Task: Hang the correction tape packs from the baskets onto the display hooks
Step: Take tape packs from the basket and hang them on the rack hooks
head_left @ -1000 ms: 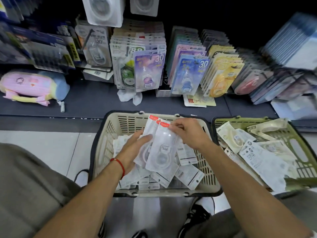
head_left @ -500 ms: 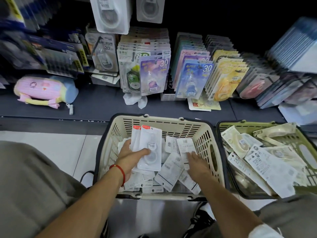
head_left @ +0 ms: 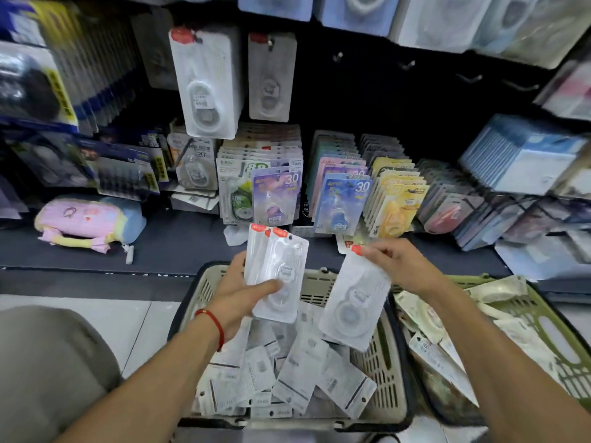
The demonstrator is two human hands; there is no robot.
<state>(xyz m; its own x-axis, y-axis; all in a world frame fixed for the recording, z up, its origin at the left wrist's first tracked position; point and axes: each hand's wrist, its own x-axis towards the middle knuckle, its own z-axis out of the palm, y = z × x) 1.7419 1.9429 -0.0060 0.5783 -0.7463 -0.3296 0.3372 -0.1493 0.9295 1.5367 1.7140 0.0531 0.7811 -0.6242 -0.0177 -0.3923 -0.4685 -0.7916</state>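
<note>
A dark shop display wall is filling the background, hung with carded stationery above a low navy shelf (head_left: 179,247). Over the beige basket (head_left: 388,372), the left hand (head_left: 238,292) is gripping a small stack of clear correction tape packs (head_left: 276,276), thumb pressing across the front. The right hand (head_left: 399,266) is pinching the red-tabbed top corner of a single pack (head_left: 353,305), which is dangling just beside the stack. More packs are lying loose in the basket. A green basket (head_left: 556,343) is sitting against its right side. Bare hooks (head_left: 406,63) are jutting out above.
</note>
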